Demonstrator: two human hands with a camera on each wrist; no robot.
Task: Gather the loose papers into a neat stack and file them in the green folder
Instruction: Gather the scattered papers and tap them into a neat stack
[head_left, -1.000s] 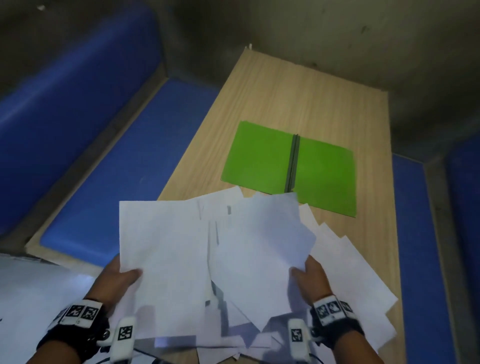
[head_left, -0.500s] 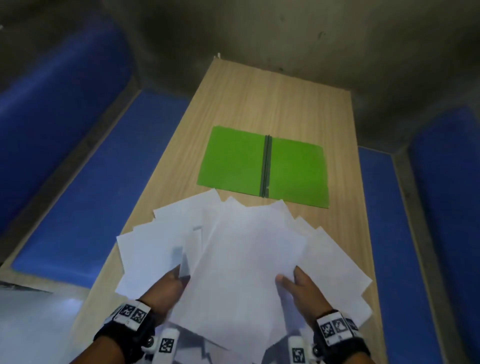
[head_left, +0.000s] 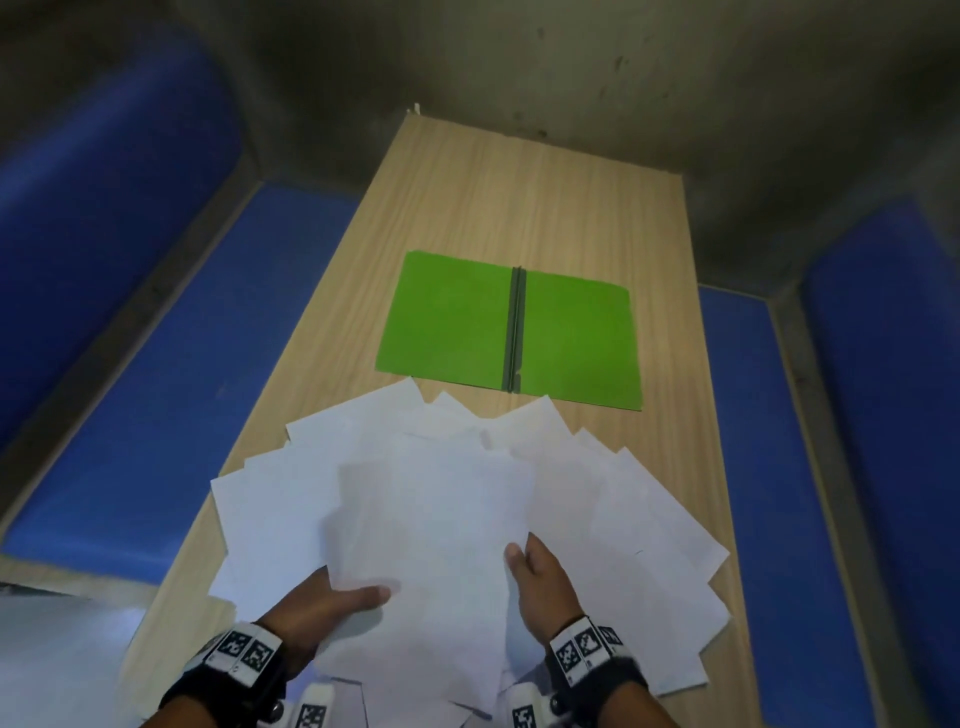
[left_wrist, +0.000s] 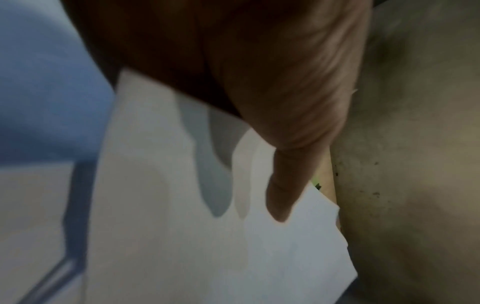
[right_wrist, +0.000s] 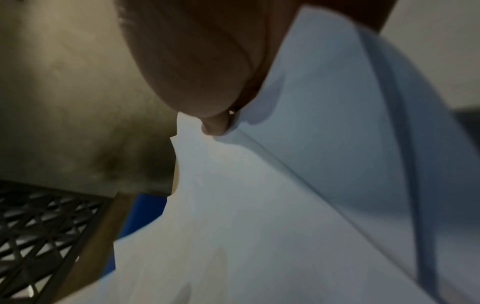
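Several loose white papers (head_left: 441, 499) lie in an untidy overlapping fan on the near half of the wooden table (head_left: 519, 197). The green folder (head_left: 447, 322) lies open and flat just beyond them, its dark spine toward the middle. My left hand (head_left: 337, 603) holds the lower left of the top sheets, thumb (left_wrist: 280, 197) on top and fingers hidden beneath. My right hand (head_left: 540, 577) pinches the right edge of the same sheets, thumb (right_wrist: 215, 125) pressed on the paper, with more papers (right_wrist: 259, 226) spread under it.
Blue padded benches run along the left (head_left: 156, 415) and right (head_left: 753, 467) of the narrow table. A grey concrete wall (head_left: 571, 78) closes the far end. A dark metal grate (right_wrist: 39, 236) shows in the right wrist view.
Both hands have drawn together. The sheets that hung out over the left table edge are now pulled in over the table, making a tighter fan. The folder has not moved.
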